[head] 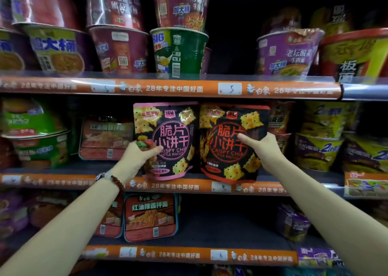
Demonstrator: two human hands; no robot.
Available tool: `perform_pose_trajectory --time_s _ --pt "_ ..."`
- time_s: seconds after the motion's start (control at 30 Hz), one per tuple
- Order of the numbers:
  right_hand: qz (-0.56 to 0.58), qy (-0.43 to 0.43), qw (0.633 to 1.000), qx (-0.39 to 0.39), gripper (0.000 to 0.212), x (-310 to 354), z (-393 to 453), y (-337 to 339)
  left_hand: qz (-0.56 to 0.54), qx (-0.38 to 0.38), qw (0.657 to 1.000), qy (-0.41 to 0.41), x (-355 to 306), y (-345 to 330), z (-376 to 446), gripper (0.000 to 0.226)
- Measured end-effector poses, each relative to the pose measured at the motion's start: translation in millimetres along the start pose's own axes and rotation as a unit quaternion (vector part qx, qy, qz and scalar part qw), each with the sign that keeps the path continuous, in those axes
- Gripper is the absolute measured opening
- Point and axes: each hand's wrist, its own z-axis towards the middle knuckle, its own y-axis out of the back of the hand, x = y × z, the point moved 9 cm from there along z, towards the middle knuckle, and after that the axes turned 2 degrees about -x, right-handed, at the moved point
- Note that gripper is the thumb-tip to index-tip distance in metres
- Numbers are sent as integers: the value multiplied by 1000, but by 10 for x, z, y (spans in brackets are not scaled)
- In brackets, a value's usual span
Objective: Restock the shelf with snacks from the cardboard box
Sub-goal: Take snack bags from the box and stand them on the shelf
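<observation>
Both arms reach forward (left hand [136,156] and right hand [264,147] gripping).

My view cuts both forearms at the bottom edge. Left hand [136,156] covers the pink-trim bag's [168,141] lower-left print; right hand [265,149] hides the red-trim bag's [233,143] right edge. Left-side noodle bowls [33,133] blurred — labels unreadable. Price tags [230,88] too small to read reliably.

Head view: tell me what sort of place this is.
Likely a shop's instant-noodle aisle: stacked noodle cups, orange shelf-edge strip with a price tag, and two biscuit bags held by the left hand and right hand.
</observation>
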Motion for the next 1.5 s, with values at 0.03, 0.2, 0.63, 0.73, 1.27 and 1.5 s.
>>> perform_pose_trajectory --time_s 0.03,0.2,0.63,0.73,1.27,1.5 --pt "-8 -4 1000 16 26 -34 9 -8 23 17 1000 -4 5 -25 18 22" --pt "-76 -64 986 136 68 -381 -95 -66 123 119 985 -11 58 -201 -44 45" --pt "-67 -49 996 32 41 -486 90 15 106 69 992 -13 267 -161 278 62" --pt "-71 -52 996 27 41 -521 134 -19 103 66 992 -8 324 -190 330 62" --pt "-128 -117 984 43 48 -761 150 24 226 4 974 -23 306 -174 303 78" --pt "-311 -87 946 7 53 -632 65 102 333 -14 943 -11 201 -150 133 50"
